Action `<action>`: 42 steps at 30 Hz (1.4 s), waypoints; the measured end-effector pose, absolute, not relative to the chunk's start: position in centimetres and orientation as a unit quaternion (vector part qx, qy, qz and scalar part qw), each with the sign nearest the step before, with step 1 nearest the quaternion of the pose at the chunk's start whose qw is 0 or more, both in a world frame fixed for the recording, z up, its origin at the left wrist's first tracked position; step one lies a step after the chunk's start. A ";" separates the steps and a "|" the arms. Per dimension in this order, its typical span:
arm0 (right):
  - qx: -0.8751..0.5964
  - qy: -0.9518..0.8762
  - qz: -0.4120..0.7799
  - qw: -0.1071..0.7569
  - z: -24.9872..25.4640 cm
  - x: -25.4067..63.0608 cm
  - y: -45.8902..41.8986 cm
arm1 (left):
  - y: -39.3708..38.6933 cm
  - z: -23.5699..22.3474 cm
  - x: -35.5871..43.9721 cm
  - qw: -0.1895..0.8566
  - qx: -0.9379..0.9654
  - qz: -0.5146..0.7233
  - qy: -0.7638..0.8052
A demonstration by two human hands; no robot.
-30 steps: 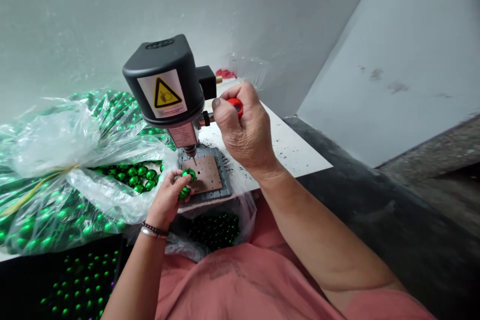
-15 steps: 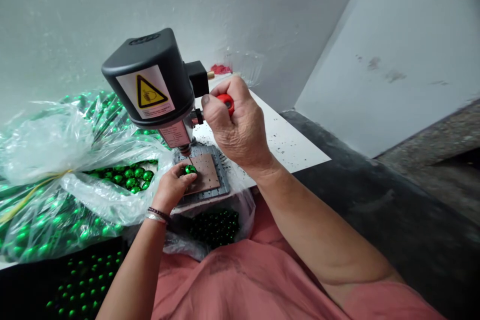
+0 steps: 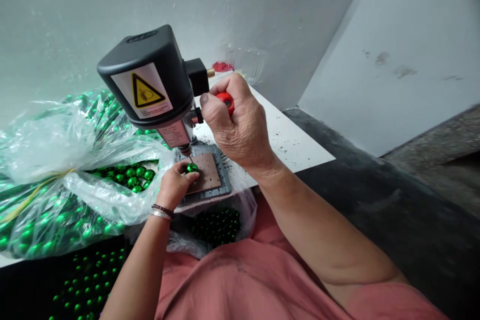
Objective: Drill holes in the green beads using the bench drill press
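A small bench drill with a black motor housing [image 3: 146,80] and a yellow warning label stands on the white table [image 3: 292,145]. My right hand [image 3: 236,125] is closed around the drill's red-knobbed lever [image 3: 225,101]. My left hand [image 3: 174,185] pinches a shiny green bead [image 3: 192,167] on the brown plate [image 3: 206,172] of the drill's base, right under the drill bit.
A large clear plastic bag [image 3: 63,170] full of green beads lies to the left of the drill. Another bag of beads [image 3: 215,225] hangs below the table edge over my lap. More beads [image 3: 82,280] lie in a dark bin at lower left. Walls close in behind and to the right.
My left hand moved the green bead from the plate's front edge to under the drill bit. My right hand pulled the lever slightly down. The view shifted a little.
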State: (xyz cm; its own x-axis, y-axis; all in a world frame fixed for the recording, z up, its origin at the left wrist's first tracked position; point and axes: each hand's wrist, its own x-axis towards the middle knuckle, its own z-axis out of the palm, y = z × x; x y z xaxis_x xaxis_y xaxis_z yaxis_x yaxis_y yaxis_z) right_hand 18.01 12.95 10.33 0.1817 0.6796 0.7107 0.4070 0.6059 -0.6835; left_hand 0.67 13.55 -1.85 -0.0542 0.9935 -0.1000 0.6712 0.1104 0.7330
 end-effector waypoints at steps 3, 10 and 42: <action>-0.452 -0.628 0.112 0.623 11.0 18.0 13.2 | 13.1 -2.1 0.5 0.299 0.593 0.268 0.698; -0.483 -0.650 0.108 0.577 14.5 18.5 16.8 | 13.4 -2.3 0.2 0.333 0.587 0.286 0.680; -0.423 -0.642 0.096 0.632 10.2 18.4 13.2 | 14.4 -0.2 0.8 0.181 0.740 0.085 0.643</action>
State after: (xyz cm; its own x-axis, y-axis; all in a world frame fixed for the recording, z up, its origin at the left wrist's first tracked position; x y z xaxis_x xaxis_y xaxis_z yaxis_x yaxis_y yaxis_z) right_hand 18.38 13.25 10.18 0.1576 0.6645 0.7305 0.4225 0.6232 -0.6581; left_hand 0.82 14.37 -0.22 0.1590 0.9815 -0.1068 0.9202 -0.1082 0.3763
